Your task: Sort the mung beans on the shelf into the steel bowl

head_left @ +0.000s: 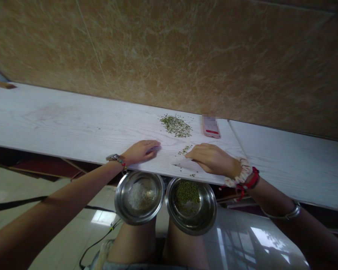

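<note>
My left hand [142, 152] lies on the white wooden ledge [101, 129], fingers stretched out and nothing seen in it. With its fingers bent and pressed together, my right hand [211, 159] touches the ledge beside a small scatter of green mung beans [185, 150]; what its fingertips hold, if anything, is hidden. Farther back is a larger spread of mung beans [176, 126]. Two steel bowls sit on my thighs below the ledge's front edge. The left bowl [119, 202] has white grains [139, 196] in it, and the right bowl [210, 215] contains mung beans [187, 192].
A phone [211, 126] in a pink case lies near the wall [169, 56], behind my right hand. Against the far left end of the ledge is a brown wooden piece [2, 85]. A dark strap [17, 204] and a cable [97, 240] run below on the left.
</note>
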`<state>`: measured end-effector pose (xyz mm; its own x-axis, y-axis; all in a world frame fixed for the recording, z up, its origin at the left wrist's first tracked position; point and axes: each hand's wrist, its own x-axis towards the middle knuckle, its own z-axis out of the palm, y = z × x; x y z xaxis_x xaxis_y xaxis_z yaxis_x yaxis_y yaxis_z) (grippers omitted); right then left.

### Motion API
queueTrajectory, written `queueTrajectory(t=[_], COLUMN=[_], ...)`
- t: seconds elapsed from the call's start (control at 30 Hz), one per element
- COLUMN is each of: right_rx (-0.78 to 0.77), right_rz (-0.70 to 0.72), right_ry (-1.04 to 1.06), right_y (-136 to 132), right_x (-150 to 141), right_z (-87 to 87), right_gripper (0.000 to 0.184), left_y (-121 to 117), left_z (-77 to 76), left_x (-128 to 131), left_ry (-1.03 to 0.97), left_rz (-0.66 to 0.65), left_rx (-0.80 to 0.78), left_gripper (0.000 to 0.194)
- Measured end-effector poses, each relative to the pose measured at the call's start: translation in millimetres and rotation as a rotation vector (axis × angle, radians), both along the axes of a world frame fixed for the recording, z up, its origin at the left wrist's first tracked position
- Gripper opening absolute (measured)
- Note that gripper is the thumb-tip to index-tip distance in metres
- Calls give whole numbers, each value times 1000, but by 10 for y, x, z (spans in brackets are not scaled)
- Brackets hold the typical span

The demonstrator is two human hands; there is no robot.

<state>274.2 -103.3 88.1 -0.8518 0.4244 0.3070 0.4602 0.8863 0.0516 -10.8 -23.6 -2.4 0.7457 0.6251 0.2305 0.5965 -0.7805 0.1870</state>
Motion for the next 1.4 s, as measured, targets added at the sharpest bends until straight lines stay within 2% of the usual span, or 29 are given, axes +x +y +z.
queueTrajectory(t=[0.4,0.6,0.73,0.93,1.23,1.4], right_rx=[-35,-7,-54,-97,-12,-33], right_rz=[-26,-27,-32,-33,-19,-28], right_ry=[-31,7,-32,-29,-5,-27], right_y=[-96,-125,-157,-306,-576,-668], right_x=[45,18,24,100,181,151], right_z=[54,21,38,90,78,133], right_gripper=[25,27,24,24,24,25], left_y=[-41,-52,-57,-55,-78,-87], left_z=[43,71,83,75,45,37], left_x=[-3,3,-4,-13,-9,-8], left_ry=[42,70,77,78,112,110], left_rz=[-46,-34,-42,-38,-112,-115], left_rx=[49,58,65,53,62,80], left_gripper=[35,37,36,37,34,33])
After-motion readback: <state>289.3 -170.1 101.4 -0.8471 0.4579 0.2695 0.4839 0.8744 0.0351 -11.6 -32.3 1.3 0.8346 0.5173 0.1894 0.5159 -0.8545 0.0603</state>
